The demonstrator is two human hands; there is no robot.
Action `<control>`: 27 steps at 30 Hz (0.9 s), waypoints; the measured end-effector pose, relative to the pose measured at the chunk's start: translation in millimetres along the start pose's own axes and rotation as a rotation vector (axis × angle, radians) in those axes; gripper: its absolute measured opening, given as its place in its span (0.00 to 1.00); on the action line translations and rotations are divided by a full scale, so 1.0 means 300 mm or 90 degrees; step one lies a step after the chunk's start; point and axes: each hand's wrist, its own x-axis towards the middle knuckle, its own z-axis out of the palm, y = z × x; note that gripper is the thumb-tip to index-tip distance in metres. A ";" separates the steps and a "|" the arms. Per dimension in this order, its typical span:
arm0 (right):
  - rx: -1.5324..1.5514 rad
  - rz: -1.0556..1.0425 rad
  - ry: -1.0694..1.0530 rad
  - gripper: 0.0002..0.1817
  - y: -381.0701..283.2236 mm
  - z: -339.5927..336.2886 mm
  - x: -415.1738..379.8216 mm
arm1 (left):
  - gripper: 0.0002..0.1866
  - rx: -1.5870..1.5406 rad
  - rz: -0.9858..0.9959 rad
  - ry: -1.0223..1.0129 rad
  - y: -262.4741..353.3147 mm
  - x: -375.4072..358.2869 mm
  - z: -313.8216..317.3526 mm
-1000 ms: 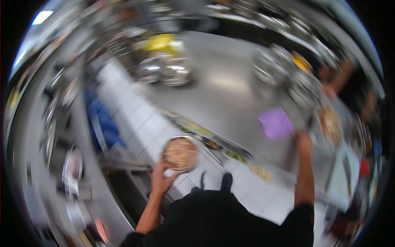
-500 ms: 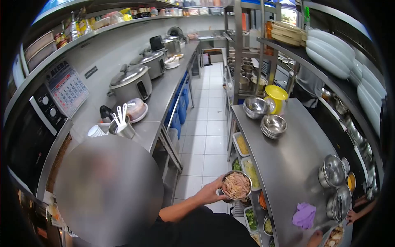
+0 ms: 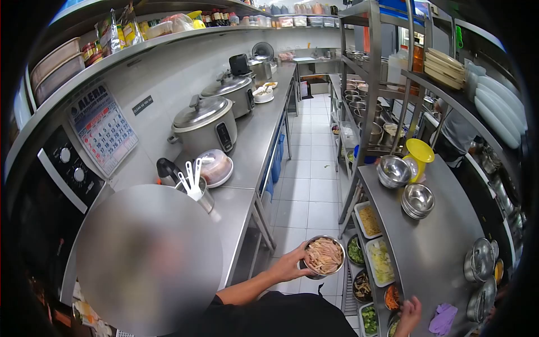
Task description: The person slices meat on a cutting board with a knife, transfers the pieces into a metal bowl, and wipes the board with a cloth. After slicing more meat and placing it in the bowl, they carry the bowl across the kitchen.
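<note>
My left hand (image 3: 289, 264) grips a round metal bowl (image 3: 321, 274) by its side, thumb near the rim. The bowl is filled with pale pinkish meat strips (image 3: 324, 254) and is held over the aisle. At the lower right, my right hand (image 3: 411, 315) hovers by the front edge of the steel table (image 3: 432, 255). Its fingers look apart and slightly bent, a little blurred, with nothing visible in them. Beside it lies a crumpled purple cloth (image 3: 443, 319). Just below the table edge, near that hand, sits a bowl of shredded carrot (image 3: 392, 297).
Under the table are trays of noodle-like yellow food (image 3: 369, 221), pale cut vegetables (image 3: 380, 263) and green vegetables (image 3: 369, 320). Metal bowls (image 3: 418, 201) and a yellow container (image 3: 419, 154) stand on top. Rice cookers (image 3: 205, 129) line the left counter. A person (image 3: 457, 132) stands beyond the table.
The view has swung left. My right hand has come up from beside a food tray to the table's front edge. My left hand still holds the bowl of meat strips.
</note>
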 end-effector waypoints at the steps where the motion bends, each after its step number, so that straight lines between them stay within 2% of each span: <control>1: -0.011 -0.056 -0.070 0.20 -0.096 0.125 -0.021 | 0.19 -0.015 -0.008 0.000 -0.015 -0.002 -0.044; 2: -0.023 -0.111 -0.137 0.24 -0.246 0.254 -0.036 | 0.19 -0.032 -0.017 -0.002 -0.029 -0.004 -0.081; 3: -0.163 -0.257 -0.226 0.31 -0.443 0.358 -0.037 | 0.19 -0.045 -0.020 -0.006 -0.048 0.008 -0.122; 4: -0.210 -0.269 -0.314 0.35 -0.651 0.462 -0.039 | 0.19 -0.033 0.014 0.031 -0.075 0.009 -0.142; 5: -0.213 -0.348 -0.378 0.37 -0.868 0.565 -0.059 | 0.19 -0.011 0.006 0.044 -0.091 0.005 -0.155; 7: -0.246 -0.710 -0.416 0.44 -1.211 0.744 -0.055 | 0.18 0.038 0.002 0.064 -0.115 0.019 -0.190; 9: -0.391 -0.751 -0.469 0.46 -1.585 0.859 -0.114 | 0.19 0.046 -0.071 0.110 -0.104 0.001 -0.225; 10: -0.333 -0.830 -0.437 0.35 -1.694 0.923 -0.083 | 0.20 0.072 -0.071 0.109 -0.133 0.007 -0.225; 11: -0.228 -0.918 -0.383 0.24 -1.761 1.001 -0.075 | 0.22 0.087 -0.126 0.102 -0.151 0.013 -0.224; 12: -0.125 -1.000 -0.292 0.13 -1.823 1.067 -0.080 | 0.23 0.023 -0.097 0.128 -0.228 0.016 -0.213; 13: -0.058 -1.062 -0.187 0.06 -1.872 1.146 -0.069 | 0.22 0.026 -0.069 0.137 -0.205 0.025 -0.225; 14: -0.016 -1.144 -0.081 0.07 -1.917 1.228 -0.052 | 0.22 -0.045 -0.002 0.129 -0.336 0.042 -0.212; 15: 0.016 -1.183 0.032 0.07 -1.914 1.327 -0.016 | 0.18 -0.033 0.071 0.145 -0.417 0.085 -0.193; 17: -0.095 -1.161 -0.004 0.08 -1.777 1.231 -0.002 | 0.33 -0.072 -0.123 0.034 -0.045 0.117 -0.247; 19: -0.194 -1.001 -0.198 0.08 -1.555 1.030 0.011 | 0.42 -0.008 -0.137 -0.028 -0.120 0.191 -0.263; 20: -0.313 -0.860 -0.315 0.08 -1.404 0.959 0.021 | 0.41 -0.028 -0.160 -0.030 -0.067 0.229 -0.266; 21: -0.393 -0.795 -0.395 0.09 -1.173 0.929 0.072 | 0.41 -0.085 -0.273 -0.036 0.016 0.270 -0.268; 23: -0.452 -0.429 -0.482 0.14 -0.696 0.782 0.075 | 0.41 -0.102 -0.191 -0.052 -0.060 0.354 -0.259; 24: -0.407 -0.156 -0.418 0.15 -0.343 0.719 0.045 | 0.41 -0.090 -0.183 -0.042 -0.103 0.415 -0.246; 25: -0.436 -0.237 -0.229 0.12 0.030 0.638 -0.050 | 0.21 -0.228 -0.056 0.071 -0.249 0.519 -0.159; 26: -0.486 0.031 -0.263 0.15 0.372 0.524 -0.227 | 0.26 -0.129 -0.056 0.055 -0.430 0.542 -0.164; 27: -0.482 0.005 -0.350 0.15 0.383 0.614 -0.202 | 0.21 -0.143 -0.051 0.114 -0.403 0.575 -0.151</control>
